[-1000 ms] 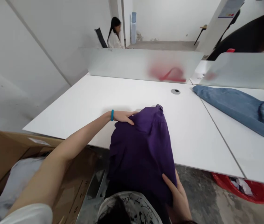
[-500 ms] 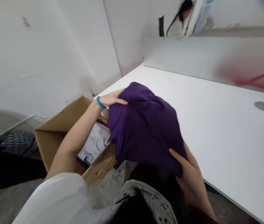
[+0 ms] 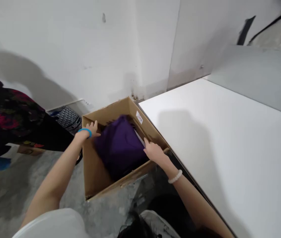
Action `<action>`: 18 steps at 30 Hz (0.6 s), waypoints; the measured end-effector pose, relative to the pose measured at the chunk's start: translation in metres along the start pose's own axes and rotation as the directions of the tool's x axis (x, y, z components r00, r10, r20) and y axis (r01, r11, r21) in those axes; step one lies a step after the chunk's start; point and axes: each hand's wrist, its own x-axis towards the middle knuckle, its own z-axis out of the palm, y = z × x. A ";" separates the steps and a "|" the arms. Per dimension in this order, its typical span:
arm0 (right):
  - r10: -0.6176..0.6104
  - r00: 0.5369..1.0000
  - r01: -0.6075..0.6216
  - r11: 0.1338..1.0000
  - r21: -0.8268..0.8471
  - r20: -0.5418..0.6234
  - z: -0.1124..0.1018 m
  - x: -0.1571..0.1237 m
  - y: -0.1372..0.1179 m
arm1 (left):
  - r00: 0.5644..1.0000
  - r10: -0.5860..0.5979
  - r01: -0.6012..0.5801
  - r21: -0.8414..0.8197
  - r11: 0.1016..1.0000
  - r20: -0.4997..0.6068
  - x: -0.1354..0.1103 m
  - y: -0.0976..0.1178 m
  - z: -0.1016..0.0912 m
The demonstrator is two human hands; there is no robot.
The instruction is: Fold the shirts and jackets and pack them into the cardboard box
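Note:
A folded purple garment [image 3: 122, 143] lies inside the cardboard box [image 3: 94, 177], on top of a pale item that shows only as a thin strip at its right edge. My left hand [image 3: 92, 129], with a blue band on the wrist, is over the box's left side with its fingers apart and nothing in them. Beside the right edge of the garment is my right hand [image 3: 153, 151], above the near right corner of the box. Its fingers reach inward and hold nothing; whether they touch the cloth I cannot tell.
A white table [image 3: 244, 155] stands right of the box, with a low grey partition [image 3: 259, 72] behind it. Another person in flowered dark clothing [image 3: 11, 112] stands at left, near a patterned bag [image 3: 68, 119]. Someone else is partly visible beyond the partition.
The purple garment went from both hands above the table's edge down into the box, and both hands let go. The view swung left, bringing the flowered clothing into sight.

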 end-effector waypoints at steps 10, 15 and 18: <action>-0.135 0.988 0.118 0.972 -0.203 -0.075 0.013 -0.011 -0.001 | 0.999 0.036 -0.037 -0.087 0.995 -0.018 0.016 0.110 0.203; -0.152 0.982 0.125 0.970 -0.210 -0.117 0.019 -0.009 -0.002 | 0.996 0.021 -0.029 -0.096 0.995 -0.088 0.018 0.108 0.238; -0.168 0.966 0.137 0.977 -0.164 -0.197 0.023 -0.010 0.000 | 0.994 0.026 -0.037 -0.103 0.994 -0.104 0.022 0.101 0.240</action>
